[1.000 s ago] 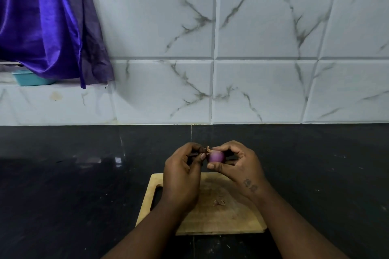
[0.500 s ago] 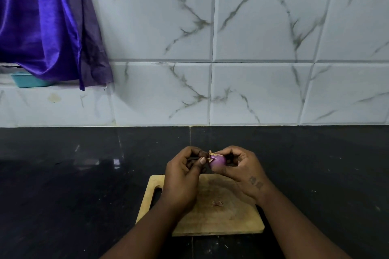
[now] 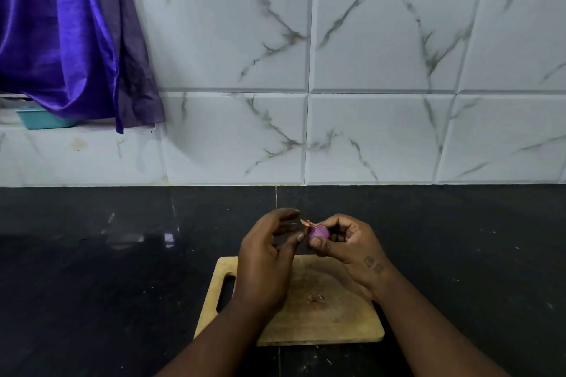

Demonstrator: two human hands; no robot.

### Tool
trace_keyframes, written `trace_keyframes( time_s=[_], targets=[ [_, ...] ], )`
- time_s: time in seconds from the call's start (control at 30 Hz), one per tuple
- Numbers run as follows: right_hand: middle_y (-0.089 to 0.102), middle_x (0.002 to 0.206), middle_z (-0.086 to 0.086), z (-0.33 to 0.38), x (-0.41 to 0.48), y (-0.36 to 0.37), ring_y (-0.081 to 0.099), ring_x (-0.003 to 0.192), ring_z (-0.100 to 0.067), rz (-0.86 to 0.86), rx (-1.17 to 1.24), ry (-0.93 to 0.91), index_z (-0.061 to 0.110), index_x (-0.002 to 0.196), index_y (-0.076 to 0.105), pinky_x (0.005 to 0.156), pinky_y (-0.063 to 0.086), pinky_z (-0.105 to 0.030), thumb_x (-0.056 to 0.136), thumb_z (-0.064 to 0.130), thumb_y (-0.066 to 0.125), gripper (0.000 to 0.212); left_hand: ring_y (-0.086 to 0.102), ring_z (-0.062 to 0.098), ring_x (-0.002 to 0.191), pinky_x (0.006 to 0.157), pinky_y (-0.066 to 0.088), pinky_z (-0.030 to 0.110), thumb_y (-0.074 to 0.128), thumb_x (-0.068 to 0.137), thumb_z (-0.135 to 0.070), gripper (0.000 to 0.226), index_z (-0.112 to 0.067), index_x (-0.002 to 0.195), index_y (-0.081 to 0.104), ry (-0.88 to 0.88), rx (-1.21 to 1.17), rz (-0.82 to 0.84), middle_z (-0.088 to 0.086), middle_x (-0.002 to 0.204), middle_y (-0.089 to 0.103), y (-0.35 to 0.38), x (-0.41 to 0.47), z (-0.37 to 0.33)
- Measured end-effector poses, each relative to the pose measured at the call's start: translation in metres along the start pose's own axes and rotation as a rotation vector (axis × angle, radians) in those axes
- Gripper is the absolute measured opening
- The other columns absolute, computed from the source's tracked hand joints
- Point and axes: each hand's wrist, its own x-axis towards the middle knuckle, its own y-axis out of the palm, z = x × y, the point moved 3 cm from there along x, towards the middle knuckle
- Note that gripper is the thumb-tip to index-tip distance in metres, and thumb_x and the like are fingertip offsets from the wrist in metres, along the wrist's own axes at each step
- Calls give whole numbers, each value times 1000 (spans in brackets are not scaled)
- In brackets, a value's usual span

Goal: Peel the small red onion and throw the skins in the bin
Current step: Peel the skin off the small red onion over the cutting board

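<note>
Red onion (image 3: 319,232), small and light, likely slippery where bared, sits pinched in the grip of the right hand (image 3: 352,243) above the cutting board (image 3: 321,326). Left hand (image 3: 265,257) grip: wide, empty, thumb just beside it. Dry skin tuft (image 3: 306,221) at its tip, thin and brittle, is the likely hold point.

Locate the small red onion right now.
Head view, centre: the red onion is pinched in the right hand, held above the far edge of the cutting board, just right of the left hand.
</note>
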Motion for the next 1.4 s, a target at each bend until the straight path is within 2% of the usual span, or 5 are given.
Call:
trace_keyframes(
  time_s=[0.37,0.5,0.9,1.07,1.4],
  targets=[
    [79,98,-11,2,0,4,74,95,-32,74,-51,-60,10,94,77,83,63,-42,68,18,95,33,67,1,94,79,59,19,77,93,-7,20,-26,98,75,132,258,-43,-16,98,69,-1,0,-3],
    [78,100,-13,2,1,4,73,99,-38,66,-64,-69,14,94,77,88,62,-51,65,29,97,38,64,1,97,80,55,15,69,97,-3,23,-26,100,70,139,278,3,-15,100,66,2,0,-4],
    [74,90,-17,3,-4,10,71,86,-26,76,216,93,0,93,73,82,63,-40,83,27,78,29,65,1,101,86,58,19,66,99,-3,24,-26,104,68,144,267,109,-16,107,64,5,-3,-8],
    [71,92,-18,4,-3,11,69,88,-28,40,223,137,3,88,73,87,60,-48,93,22,74,20,65,4,102,86,57,18,66,99,-4,22,-25,103,69,185,262,127,-15,106,65,6,-2,-10],
    [73,89,-18,4,-1,3,72,84,-29,-131,323,241,8,83,76,77,62,-41,93,19,72,16,60,-4,114,92,48,8,61,101,-6,33,-36,114,64,213,250,276,-20,121,65,4,-4,-10]
  ],
)
